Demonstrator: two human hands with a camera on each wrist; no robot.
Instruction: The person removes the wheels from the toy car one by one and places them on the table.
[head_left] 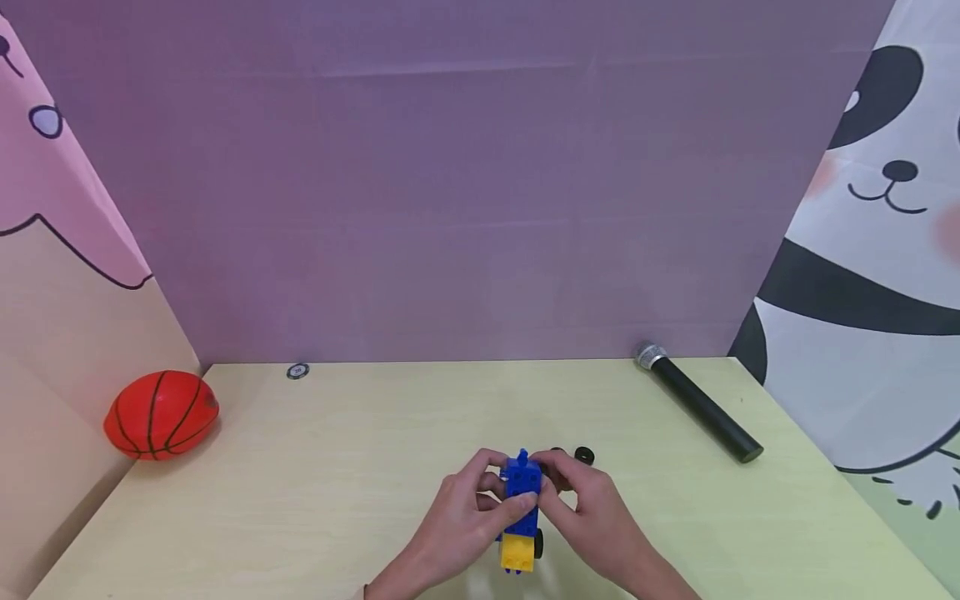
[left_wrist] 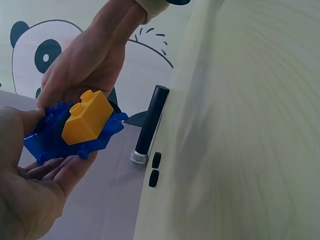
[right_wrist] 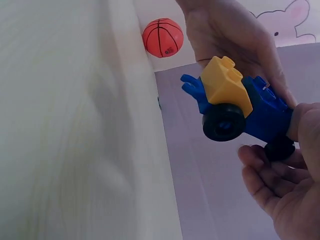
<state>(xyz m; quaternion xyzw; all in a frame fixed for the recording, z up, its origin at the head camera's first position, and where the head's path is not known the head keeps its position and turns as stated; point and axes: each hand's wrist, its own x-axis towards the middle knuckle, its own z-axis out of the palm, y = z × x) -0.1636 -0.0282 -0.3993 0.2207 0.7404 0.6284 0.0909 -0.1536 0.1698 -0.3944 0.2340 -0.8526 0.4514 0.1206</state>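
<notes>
A toy car (head_left: 521, 500) of blue blocks, with a yellow block (left_wrist: 89, 119) at its near end, is held above the table between both hands. My left hand (head_left: 468, 521) grips the blue body from the left, its thumb lying across the top. On the car's right side, the fingers and thumb of my right hand (head_left: 592, 512) close around a black wheel (right_wrist: 279, 149) at the far end. Another black wheel (right_wrist: 224, 123) sits beside the yellow block. Bare blue axle stubs (left_wrist: 84, 151) show on the left side.
Two loose black wheels lie beyond the right hand, one wheel (head_left: 584, 455) plainer to see. A black microphone (head_left: 705, 404) rests at the right, a red ball (head_left: 161, 415) at the left. Near the back edge lies a small round disc (head_left: 297, 371). Printed cloth walls surround the table (head_left: 360, 467).
</notes>
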